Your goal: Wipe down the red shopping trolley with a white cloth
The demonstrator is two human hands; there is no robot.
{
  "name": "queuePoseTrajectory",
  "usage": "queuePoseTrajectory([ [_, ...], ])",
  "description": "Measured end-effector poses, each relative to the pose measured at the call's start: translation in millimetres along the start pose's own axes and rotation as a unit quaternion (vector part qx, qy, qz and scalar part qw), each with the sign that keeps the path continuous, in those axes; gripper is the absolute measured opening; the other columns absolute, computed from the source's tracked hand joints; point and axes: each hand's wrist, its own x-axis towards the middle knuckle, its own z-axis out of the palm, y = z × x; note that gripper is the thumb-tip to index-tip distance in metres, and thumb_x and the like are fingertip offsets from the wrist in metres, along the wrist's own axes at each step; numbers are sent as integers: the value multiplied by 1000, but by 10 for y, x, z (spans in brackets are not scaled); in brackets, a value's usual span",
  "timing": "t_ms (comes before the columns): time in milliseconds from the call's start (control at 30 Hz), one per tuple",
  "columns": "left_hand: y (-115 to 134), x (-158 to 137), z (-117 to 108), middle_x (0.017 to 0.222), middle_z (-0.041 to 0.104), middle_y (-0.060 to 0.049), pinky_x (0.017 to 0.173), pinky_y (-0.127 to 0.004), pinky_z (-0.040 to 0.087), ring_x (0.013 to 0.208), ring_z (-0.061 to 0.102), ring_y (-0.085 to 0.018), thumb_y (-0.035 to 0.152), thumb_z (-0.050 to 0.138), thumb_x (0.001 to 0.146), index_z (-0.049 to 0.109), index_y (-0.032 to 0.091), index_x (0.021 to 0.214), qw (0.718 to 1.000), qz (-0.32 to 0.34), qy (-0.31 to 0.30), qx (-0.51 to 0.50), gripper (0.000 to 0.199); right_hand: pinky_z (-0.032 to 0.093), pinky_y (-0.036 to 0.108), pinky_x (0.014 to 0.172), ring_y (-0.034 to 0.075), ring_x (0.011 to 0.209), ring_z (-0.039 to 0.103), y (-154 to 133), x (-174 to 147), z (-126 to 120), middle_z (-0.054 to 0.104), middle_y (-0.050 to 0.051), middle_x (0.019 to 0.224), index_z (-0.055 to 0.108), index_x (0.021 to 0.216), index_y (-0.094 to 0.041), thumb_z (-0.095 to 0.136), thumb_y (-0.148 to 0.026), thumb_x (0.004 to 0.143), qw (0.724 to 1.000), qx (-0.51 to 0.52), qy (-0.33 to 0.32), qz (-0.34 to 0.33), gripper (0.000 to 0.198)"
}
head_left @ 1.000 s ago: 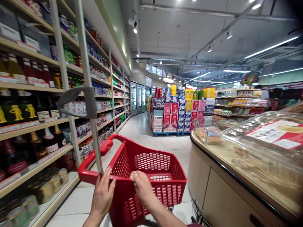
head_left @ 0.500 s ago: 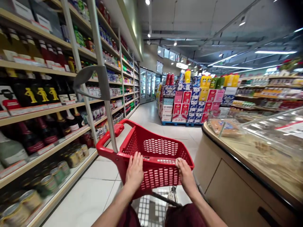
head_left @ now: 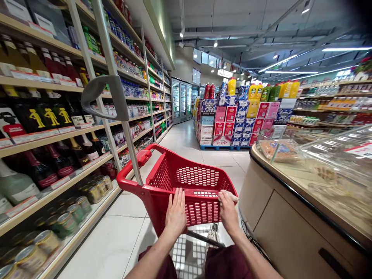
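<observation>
In front of me stands a red plastic shopping cart (head_left: 158,197), seen from its side, with an empty-looking basket. My left hand (head_left: 176,212) lies on the near rim, fingers stretched out together and pointing away from me, with nothing in it. Farther right along that rim, my right hand (head_left: 228,211) is curled over the edge near the corner. A crumpled whitish cloth or tissue (head_left: 231,195) sticks out under its fingers. Rising from the cart's handle end is a grey metal pole with a looped plastic grip (head_left: 120,97).
Shelves of bottles and cans (head_left: 55,133) run along the left. A curved counter (head_left: 270,197) with clear covers stands close on the right. Farther ahead, stacked drink cartons (head_left: 223,120) sit on a blue pallet. Pale floor tiles (head_left: 186,139) lead toward glass-door fridges (head_left: 180,99).
My left hand has slid right along the near rim. My right hand has shifted slightly right, and more of the whitish cloth now shows on its right side.
</observation>
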Motion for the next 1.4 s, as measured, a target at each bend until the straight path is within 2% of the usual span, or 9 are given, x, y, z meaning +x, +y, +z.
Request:
queuePoseTrajectory([
  [333, 239, 106, -197, 141, 25, -11, 106, -45, 15, 130, 17, -22, 10, 42, 69, 25, 11, 133, 970, -11, -14, -244, 66, 41, 38, 89, 20, 100, 54, -360, 236, -520, 60, 7, 109, 59, 101, -19, 41, -31, 74, 975, 188, -55, 108, 34],
  [500, 636, 348, -120, 126, 48, -11, 91, -34, 39, 110, 48, -23, 25, 61, 63, 42, 16, 122, 710, -198, -107, -667, 63, 49, 30, 62, 19, 70, 61, -906, 323, -592, 66, 6, 80, 56, 90, -17, 46, -46, 73, 883, 391, -117, 229, 35],
  [567, 756, 375, -60, 102, 63, -10, 79, -34, 45, 91, 58, -23, 34, 62, 63, 55, 15, 105, 613, -253, -146, -734, 46, 48, 31, 67, 19, 75, 61, -961, 305, -519, 64, 7, 85, 53, 87, -18, 45, -47, 74, 894, 380, -51, 234, 34],
  [667, 867, 355, -61, 79, 66, -9, 65, -33, 47, 72, 61, -21, 48, 54, 68, 58, 12, 93, 572, -269, -168, -757, 45, 42, 38, 84, 23, 95, 55, -930, 199, -347, 59, 12, 102, 55, 82, -17, 43, -48, 76, 946, 266, 59, 174, 34],
  [867, 773, 268, -206, 82, 66, -9, 72, -32, 45, 78, 62, -20, 59, 47, 71, 59, 14, 94, 405, -270, -213, -848, 52, 26, 53, 98, 29, 124, 30, -819, -164, -176, 37, 11, 134, 47, 119, -21, 55, -42, 71, 989, 115, -91, -27, 53],
  [1000, 709, 244, -144, 85, 66, -9, 78, -35, 44, 82, 61, -21, 50, 52, 70, 62, 12, 89, 573, -211, -225, -759, 43, 37, 40, 95, 21, 117, 43, -753, -215, -180, 47, 10, 126, 43, 123, -19, 44, -26, 78, 979, 164, -117, -39, 46],
  [1133, 542, 260, -229, 94, 66, -9, 86, -39, 40, 92, 57, -24, 42, 50, 72, 64, 14, 89, 665, -179, -200, -697, 35, 37, 41, 96, 20, 116, 43, -389, -17, -271, 49, 8, 124, 45, 121, -19, 39, -20, 77, 986, 140, -79, -41, 45],
  [1300, 0, 221, -431, 123, 50, -10, 103, -47, 18, 119, 37, -24, 21, 43, 75, 50, 16, 116, 963, -88, -6, -256, 42, 23, 56, 99, 28, 126, 28, -4, 115, -184, 42, 13, 130, 50, 118, -16, 36, -21, 79, 997, -7, 42, 60, 42],
  [1400, -197, 162, -368, 128, 46, -13, 106, -47, 12, 124, 30, -25, 17, 43, 72, 45, 10, 121, 998, -54, -7, -44, 50, 27, 50, 100, 22, 125, 31, -242, 26, 115, 43, 8, 130, 48, 120, -20, 30, -16, 83, 999, 21, 18, -34, 42],
])
